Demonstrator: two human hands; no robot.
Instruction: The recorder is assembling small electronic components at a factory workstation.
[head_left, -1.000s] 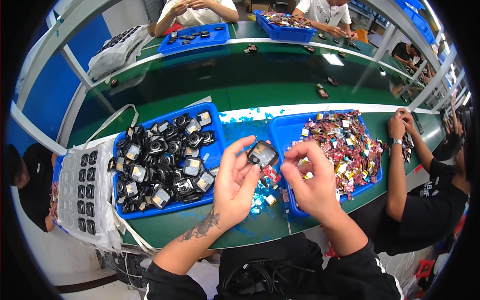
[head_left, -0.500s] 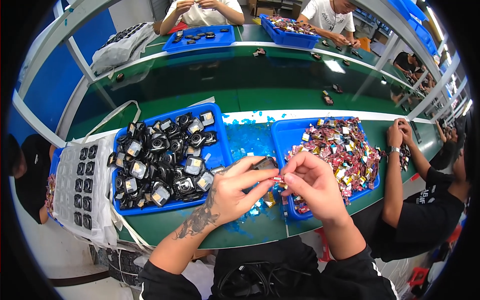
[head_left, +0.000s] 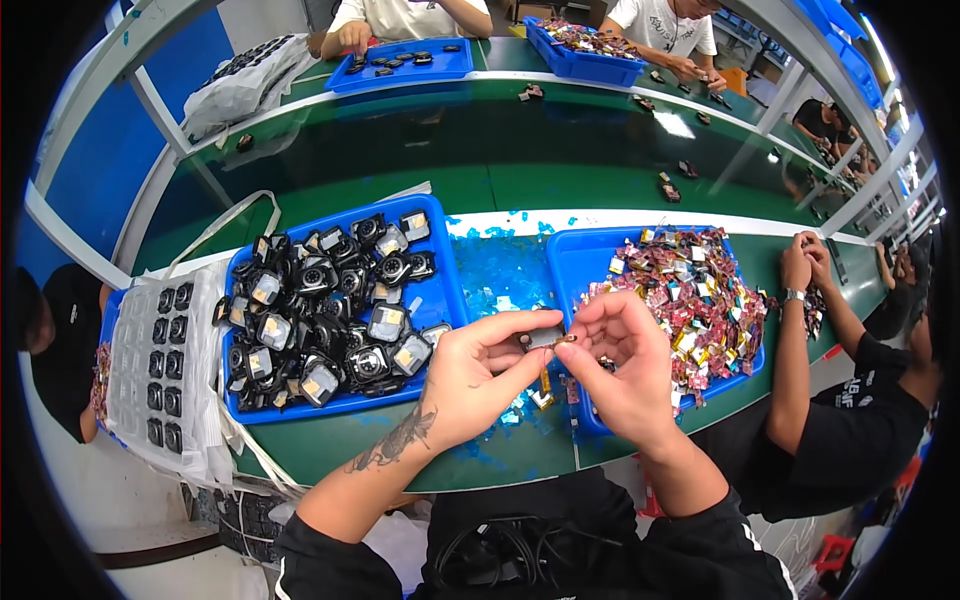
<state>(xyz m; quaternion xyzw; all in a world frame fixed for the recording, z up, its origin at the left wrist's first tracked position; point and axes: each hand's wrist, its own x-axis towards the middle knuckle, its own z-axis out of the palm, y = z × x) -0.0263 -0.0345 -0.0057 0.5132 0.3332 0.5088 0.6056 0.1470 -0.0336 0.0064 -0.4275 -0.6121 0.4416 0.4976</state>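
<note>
My left hand [head_left: 475, 372] pinches a small dark watch case [head_left: 541, 339] between thumb and fingers, just above the strip of table between two blue trays. My right hand [head_left: 632, 375] closes thumb and forefinger on the case's right end, where a small reddish-brown bit shows. The pinched part itself is mostly hidden by the fingertips. To the left, a blue tray [head_left: 452, 275] is heaped with black watch cases [head_left: 318, 275], several showing pale square faces. The right-hand blue tray [head_left: 572, 272] holds a pile of small pink, white and yellow parts [head_left: 690, 310].
Blue film scraps [head_left: 492, 275] litter the table between the trays. A clear moulded tray [head_left: 130, 350] of watch cases stands at far left. Beyond lies a green conveyor belt [head_left: 400, 165] with scattered parts. Metal posts [head_left: 160, 115] frame the bench. Co-workers sit opposite and at right.
The watch case has turned and lowered slightly between my hands, and the reddish strip seen before is now mostly covered. My right fingers have drawn closer to my left. Opposite, a co-worker's hand reached into their tray.
</note>
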